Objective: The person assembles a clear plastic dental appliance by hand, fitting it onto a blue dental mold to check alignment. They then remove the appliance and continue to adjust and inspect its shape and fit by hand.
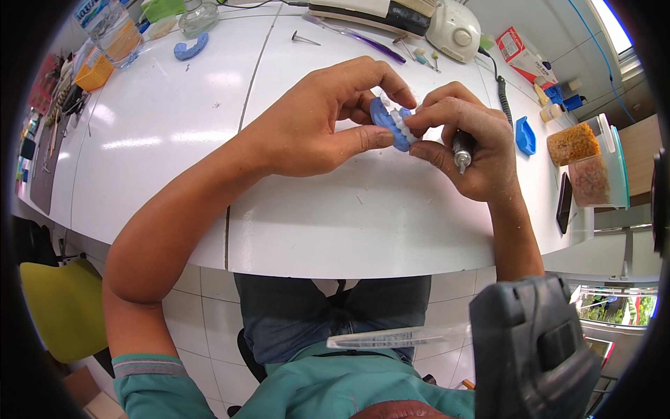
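Note:
Over the white table, my left hand (314, 119) grips a blue dental mold (382, 117) between thumb and fingers. A white, tooth-shaped strip (400, 124) lies along the mold's right side. My right hand (485, 143) is closed, its thumb and fingertips pinching at that strip from the right. Tucked in the same hand's palm is a dark metal rotary handpiece (463, 152), its tip pointing toward me. Fingers partly cover the strip, so its full shape is hidden. Another blue dental mold (191, 47), curved like an arch, lies at the far left of the table.
At the back stand a cream control unit (453, 29) with a coiled cord and a purple pen-like tool (373, 46). To the right are a blue tray (525, 136), a plastic container (599, 164) and a phone (564, 202). A water bottle (115, 38) stands far left.

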Available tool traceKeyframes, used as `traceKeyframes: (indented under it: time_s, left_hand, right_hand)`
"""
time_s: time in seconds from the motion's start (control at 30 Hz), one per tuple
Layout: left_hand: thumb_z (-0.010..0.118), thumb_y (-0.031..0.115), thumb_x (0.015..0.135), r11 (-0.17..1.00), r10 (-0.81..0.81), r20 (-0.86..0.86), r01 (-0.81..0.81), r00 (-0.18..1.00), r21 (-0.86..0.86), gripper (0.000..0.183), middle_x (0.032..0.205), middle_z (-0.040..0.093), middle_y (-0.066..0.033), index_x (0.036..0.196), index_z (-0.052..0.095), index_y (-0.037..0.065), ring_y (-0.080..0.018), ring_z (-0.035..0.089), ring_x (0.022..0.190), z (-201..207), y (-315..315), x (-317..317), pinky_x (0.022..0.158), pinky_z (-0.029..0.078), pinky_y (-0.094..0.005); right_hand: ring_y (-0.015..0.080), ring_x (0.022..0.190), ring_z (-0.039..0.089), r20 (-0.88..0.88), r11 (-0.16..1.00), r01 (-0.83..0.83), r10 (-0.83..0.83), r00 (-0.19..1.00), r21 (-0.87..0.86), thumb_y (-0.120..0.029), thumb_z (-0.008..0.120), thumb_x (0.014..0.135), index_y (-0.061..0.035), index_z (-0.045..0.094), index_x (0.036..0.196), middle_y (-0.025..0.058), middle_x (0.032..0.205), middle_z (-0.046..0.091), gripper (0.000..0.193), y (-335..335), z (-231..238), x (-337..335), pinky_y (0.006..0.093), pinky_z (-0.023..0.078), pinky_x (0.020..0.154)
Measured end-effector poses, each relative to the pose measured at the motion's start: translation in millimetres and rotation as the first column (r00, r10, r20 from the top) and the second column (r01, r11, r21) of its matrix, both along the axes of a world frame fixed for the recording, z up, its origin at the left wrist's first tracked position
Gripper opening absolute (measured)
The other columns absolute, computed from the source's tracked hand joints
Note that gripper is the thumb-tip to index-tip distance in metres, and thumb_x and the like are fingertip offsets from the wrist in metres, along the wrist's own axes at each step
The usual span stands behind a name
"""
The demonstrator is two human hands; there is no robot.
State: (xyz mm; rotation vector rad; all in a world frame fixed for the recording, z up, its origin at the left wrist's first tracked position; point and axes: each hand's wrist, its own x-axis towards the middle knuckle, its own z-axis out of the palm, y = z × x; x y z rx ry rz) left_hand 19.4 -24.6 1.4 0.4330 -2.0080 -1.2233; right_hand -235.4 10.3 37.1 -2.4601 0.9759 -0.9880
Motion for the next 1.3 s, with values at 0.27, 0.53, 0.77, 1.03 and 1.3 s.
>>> traceKeyframes:
  time_s: [0.27,0.53,0.77,1.03,1.3]
  left_hand:
    - [0.077,0.0,0.094,0.998,0.003,0.012,-0.002,1.0,-0.058,0.037,0.122,0.063,-0.0057,0.127,0.061,0.003,-0.0124,0.067,0.1,-0.9,-1.6,0.0,0.097,0.056,-0.0331]
    - [0.076,-0.002,0.094,0.997,-0.002,0.002,0.002,1.0,-0.076,0.032,0.12,0.062,-0.0066,0.123,0.063,0.003,-0.013,0.066,0.102,-1.4,-1.5,-0.2,0.092,0.055,-0.0314]
    - [0.076,-0.002,0.095,0.999,-0.011,-0.025,0.012,1.0,0.032,0.029,0.121,0.061,-0.0065,0.119,0.063,0.002,-0.0123,0.064,0.105,-2.9,-3.1,1.2,0.094,0.053,-0.0291]
    - [0.077,0.0,0.096,0.992,0.007,-0.039,-0.002,0.999,0.128,0.028,0.123,0.06,-0.0067,0.119,0.062,0.002,-0.0123,0.063,0.11,-1.0,-5.5,2.6,0.1,0.056,-0.0278]
    - [0.075,0.003,0.098,0.975,0.002,-0.075,0.014,0.997,0.224,0.025,0.124,0.063,-0.007,0.12,0.063,0.003,-0.014,0.065,0.114,3.0,-4.1,3.9,0.103,0.057,-0.0293]
  right_hand:
    - [0.0147,0.086,0.07,-0.028,1.0,0.006,-0.007,1.0,-0.024,-0.007,0.094,0.07,-0.0129,0.084,0.104,0.0034,0.086,0.077,0.036,-0.6,-0.7,-0.2,0.0265,0.048,0.052]
    - [0.0155,0.087,0.068,-0.04,0.998,-0.032,0.031,0.999,-0.046,-0.009,0.096,0.069,-0.0135,0.084,0.104,0.0033,0.086,0.077,0.037,-2.4,0.8,-1.8,0.0271,0.049,0.053]
    - [0.0148,0.089,0.069,-0.008,0.998,0.006,-0.006,1.0,-0.068,-0.009,0.096,0.071,-0.0125,0.084,0.098,0.0035,0.087,0.078,0.03,0.0,-0.3,0.7,0.026,0.048,0.053]
    - [0.0103,0.081,0.068,0.06,0.973,-0.023,0.038,0.997,-0.232,-0.012,0.097,0.071,-0.0116,0.08,0.099,0.0039,0.094,0.076,0.032,-6.2,-3.9,1.4,0.0221,0.046,0.05]
    - [0.0086,0.074,0.066,0.052,0.982,0.075,-0.067,0.996,-0.171,-0.015,0.098,0.069,-0.0125,0.08,0.108,0.0046,0.101,0.072,0.043,5.6,-2.8,7.1,0.023,0.048,0.051]
